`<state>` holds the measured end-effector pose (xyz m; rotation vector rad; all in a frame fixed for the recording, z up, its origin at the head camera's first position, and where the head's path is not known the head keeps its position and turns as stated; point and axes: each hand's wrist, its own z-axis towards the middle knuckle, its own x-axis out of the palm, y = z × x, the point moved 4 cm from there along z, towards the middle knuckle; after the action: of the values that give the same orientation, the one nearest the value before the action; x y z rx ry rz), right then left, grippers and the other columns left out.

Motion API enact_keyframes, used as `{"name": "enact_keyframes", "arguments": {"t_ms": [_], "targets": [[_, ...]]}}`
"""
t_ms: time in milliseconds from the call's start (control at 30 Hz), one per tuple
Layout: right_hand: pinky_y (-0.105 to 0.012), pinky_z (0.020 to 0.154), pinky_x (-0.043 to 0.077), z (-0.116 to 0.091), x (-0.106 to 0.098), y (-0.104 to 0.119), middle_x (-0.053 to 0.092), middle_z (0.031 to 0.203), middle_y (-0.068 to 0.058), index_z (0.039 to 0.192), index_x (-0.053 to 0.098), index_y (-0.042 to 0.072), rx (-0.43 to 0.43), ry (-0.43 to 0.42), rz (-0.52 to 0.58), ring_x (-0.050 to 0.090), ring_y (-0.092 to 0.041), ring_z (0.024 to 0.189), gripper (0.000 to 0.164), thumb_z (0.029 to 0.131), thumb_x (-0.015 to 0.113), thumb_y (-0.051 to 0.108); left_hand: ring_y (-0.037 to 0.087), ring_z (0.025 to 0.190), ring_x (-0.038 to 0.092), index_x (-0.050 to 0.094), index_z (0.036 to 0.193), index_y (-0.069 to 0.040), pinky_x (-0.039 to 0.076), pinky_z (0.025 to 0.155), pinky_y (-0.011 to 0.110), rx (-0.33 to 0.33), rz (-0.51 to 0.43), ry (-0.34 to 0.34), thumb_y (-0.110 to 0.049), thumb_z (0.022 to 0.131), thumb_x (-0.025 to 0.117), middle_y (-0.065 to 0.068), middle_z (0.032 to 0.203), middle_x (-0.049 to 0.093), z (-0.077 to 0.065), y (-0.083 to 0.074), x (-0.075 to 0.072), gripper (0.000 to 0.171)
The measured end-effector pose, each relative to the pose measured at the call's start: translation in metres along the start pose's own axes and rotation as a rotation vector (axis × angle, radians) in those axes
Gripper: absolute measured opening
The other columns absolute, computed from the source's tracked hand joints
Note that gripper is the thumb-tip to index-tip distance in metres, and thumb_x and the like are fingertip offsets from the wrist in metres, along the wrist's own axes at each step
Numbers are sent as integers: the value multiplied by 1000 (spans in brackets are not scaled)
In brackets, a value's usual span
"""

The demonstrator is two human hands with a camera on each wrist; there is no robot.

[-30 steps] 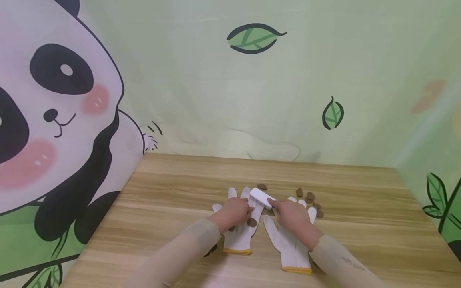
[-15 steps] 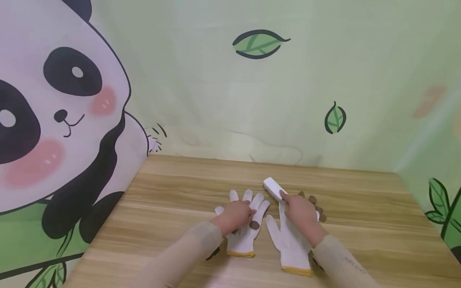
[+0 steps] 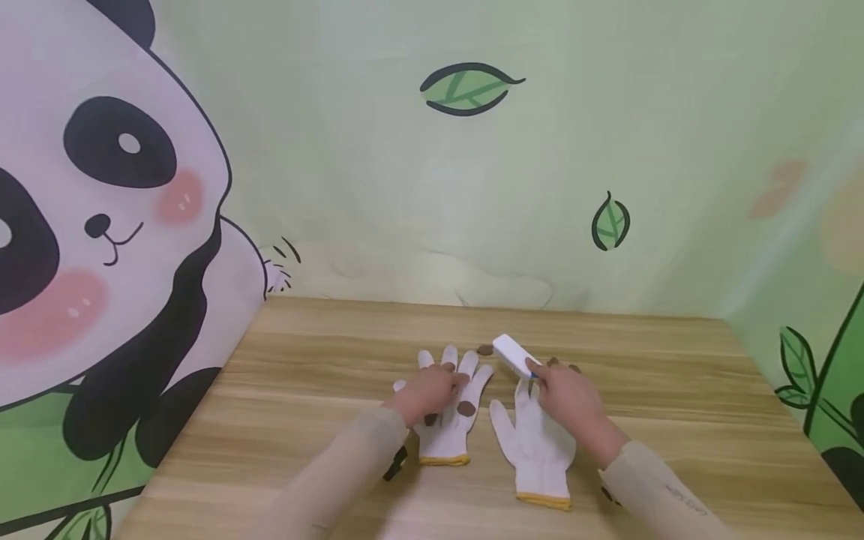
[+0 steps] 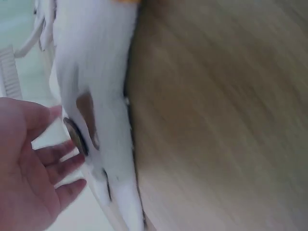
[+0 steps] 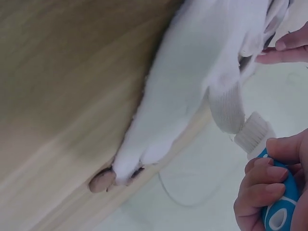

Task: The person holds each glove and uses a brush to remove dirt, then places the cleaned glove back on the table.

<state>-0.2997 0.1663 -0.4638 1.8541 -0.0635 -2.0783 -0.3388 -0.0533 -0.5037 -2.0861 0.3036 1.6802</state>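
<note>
Two white knit gloves with yellow cuffs lie on the table: a left glove (image 3: 444, 447) and a right glove (image 3: 542, 450). My left hand (image 3: 430, 392) rests over the left glove with loosely bent fingers. In the left wrist view its fingertips (image 4: 72, 188) are at the glove's edge, close to a brown disc (image 4: 76, 136). My right hand (image 3: 572, 401) grips a blue-and-white brush (image 3: 515, 355) by its handle, above the right glove's fingers. The brush's white bristles (image 5: 252, 134) show in the right wrist view. Another brown disc (image 3: 466, 409) lies on the left glove.
A brown disc (image 3: 484, 350) lies behind the gloves, near the brush head. More discs show partly behind my right hand. The wooden table (image 3: 324, 375) meets a green wall cloth (image 3: 378, 187) with a printed panda (image 3: 121, 225) at left.
The brush has gone from the left glove's fingers to beyond the right glove's fingertips, carried right and away by my right hand. My left hand has stayed over the left glove.
</note>
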Motion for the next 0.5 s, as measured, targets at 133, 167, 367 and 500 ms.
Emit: {"name": "enact_keyframes", "arguments": {"t_ms": [133, 167, 367, 500], "targets": [[-26, 44, 30, 1, 0, 0, 72, 91, -25, 140, 63, 8, -9, -13, 23, 37, -15, 53, 43, 98, 56, 5, 39, 142, 51, 59, 145, -13, 43, 119, 49, 40, -97, -46, -15, 107, 48, 19, 155, 51, -4, 10, -7, 39], [-26, 44, 30, 1, 0, 0, 71, 88, -24, 140, 63, 8, -7, -17, 33, 36, -15, 53, 43, 98, 56, 5, 41, 144, 49, 59, 145, -12, 42, 119, 51, 35, -121, -52, -14, 107, 48, 21, 156, 49, -6, 13, -10, 39], [-26, 44, 29, 4, -1, 6, 71, 86, -20, 140, 64, 12, 4, -31, 47, 35, -15, 53, 43, 97, 59, 7, 37, 134, 59, 65, 138, -15, 50, 111, 49, 32, -67, -57, -17, 106, 53, 19, 148, 58, -22, 24, -21, 35], [-26, 44, 31, 5, 1, 12, 75, 99, -22, 141, 63, 15, 9, -12, 46, 41, -17, 55, 43, 98, 60, 10, 27, 97, 69, 72, 128, -18, 58, 85, 40, 101, 63, -56, -21, 104, 57, 10, 118, 72, -34, 19, -16, 28]]}}
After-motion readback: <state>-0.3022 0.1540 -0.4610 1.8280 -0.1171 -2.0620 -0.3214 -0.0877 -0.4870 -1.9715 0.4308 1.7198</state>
